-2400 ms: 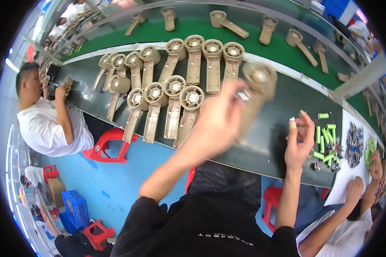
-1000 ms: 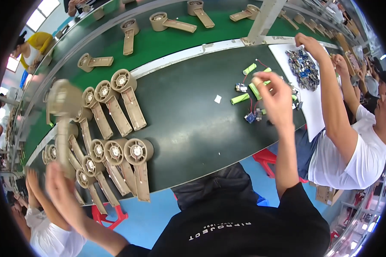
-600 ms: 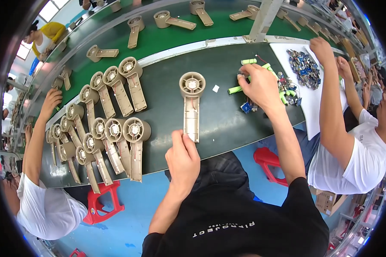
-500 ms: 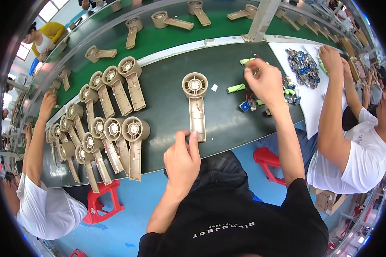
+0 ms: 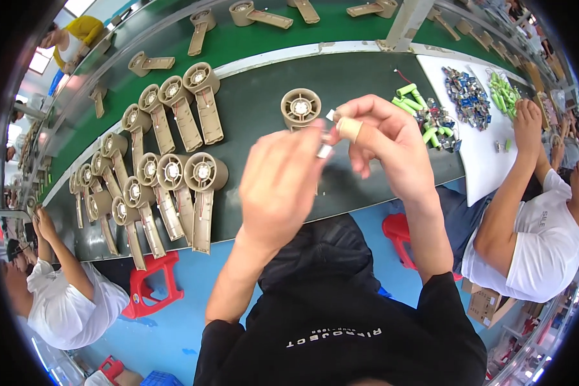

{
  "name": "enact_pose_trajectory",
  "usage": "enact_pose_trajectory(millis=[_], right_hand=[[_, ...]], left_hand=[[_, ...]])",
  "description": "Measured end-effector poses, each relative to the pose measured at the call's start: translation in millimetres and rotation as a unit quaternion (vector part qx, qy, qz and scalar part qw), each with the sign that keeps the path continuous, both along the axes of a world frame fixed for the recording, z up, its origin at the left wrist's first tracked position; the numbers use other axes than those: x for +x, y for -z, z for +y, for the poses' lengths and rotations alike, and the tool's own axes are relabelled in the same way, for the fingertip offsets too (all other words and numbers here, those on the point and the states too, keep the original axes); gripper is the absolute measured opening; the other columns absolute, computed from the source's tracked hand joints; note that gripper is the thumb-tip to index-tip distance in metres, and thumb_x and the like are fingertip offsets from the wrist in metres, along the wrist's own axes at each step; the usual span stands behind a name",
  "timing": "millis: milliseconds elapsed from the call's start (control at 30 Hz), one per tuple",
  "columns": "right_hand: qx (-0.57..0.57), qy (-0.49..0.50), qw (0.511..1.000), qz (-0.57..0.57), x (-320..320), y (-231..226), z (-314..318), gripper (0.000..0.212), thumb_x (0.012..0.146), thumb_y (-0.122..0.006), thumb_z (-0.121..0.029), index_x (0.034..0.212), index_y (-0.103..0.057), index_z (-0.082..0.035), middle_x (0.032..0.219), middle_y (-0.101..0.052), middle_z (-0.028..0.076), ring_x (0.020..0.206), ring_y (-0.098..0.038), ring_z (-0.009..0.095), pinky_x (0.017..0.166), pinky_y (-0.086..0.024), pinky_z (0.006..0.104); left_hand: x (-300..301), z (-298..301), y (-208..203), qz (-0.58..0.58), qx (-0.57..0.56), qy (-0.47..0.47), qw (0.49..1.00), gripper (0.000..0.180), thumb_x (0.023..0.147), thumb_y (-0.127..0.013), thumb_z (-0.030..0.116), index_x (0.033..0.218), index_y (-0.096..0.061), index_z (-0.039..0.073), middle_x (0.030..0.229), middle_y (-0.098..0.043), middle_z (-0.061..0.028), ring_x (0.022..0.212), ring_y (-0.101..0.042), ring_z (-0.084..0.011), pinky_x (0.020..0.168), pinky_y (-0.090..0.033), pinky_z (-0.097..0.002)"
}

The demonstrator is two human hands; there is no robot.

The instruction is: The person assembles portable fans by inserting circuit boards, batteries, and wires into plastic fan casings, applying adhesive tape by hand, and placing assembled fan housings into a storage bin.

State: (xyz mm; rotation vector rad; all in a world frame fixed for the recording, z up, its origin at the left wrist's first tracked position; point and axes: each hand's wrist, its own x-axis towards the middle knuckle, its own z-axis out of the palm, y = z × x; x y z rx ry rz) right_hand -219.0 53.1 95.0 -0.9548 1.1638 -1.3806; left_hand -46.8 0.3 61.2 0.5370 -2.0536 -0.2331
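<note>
Small white part point(image 5: 325, 150) pinched between left hand point(image 5: 283, 186) and right hand point(image 5: 383, 138).

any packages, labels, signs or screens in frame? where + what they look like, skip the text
No screens or signs.
Cardboard box: floor at lower right, behind the seated co-worker; brown, rectangular, small pale label on its side.
White sheet: right end of the dark bench; flat, bears heaps of small green and bluish parts.
Shirt print: white lettering across the person's black shirt, bottom centre.
Blue crate: floor at the bottom edge, only partly in view.
</note>
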Motion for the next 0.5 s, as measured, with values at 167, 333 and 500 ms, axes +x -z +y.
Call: enact_pose_trajectory(millis=[167,333,500], right_hand=[[0.015,0.053,0.994,0.09,-6,42,-8,0.02,0.093,-0.063,-0.012,0.11,-0.063,-0.001,0.089,-0.069,0.004,0.058,-0.054,0.004,0.05,-0.042,0.018],[-0.022,0.006,0.973,0.231,-3,62,-14,0.016,0.092,-0.064,-0.007,0.107,-0.066,-0.001,0.078,-0.061,-0.003,0.059,-0.049,0.001,0.052,-0.038,0.0179],[-0.021,-0.019,0.967,0.253,1,67,-18,0.016,0.093,-0.062,-0.005,0.107,-0.066,0.001,0.081,-0.064,-0.001,0.064,-0.051,0.0,0.056,-0.039,0.0181]], left_hand=[[32,4,0,0.177,0.456,0.052,0.871,0.021,0.098,-0.049,0.003,0.116,-0.057,0.0,0.082,-0.062,-0.003,0.068,-0.055,-0.007,0.061,-0.043,-0.0211],[28,-4,8,-0.062,0.329,-0.01,0.942,0.003,0.088,-0.062,0.004,0.088,-0.065,0.002,0.065,-0.053,0.0013,0.055,-0.042,-0.0033,0.048,-0.031,-0.0218],[10,-12,22,-0.144,0.212,-0.033,0.966,0.014,0.084,-0.071,0.016,0.087,-0.061,0.007,0.069,-0.061,-0.0109,0.057,-0.059,-0.0322,0.051,-0.046,-0.0404]])
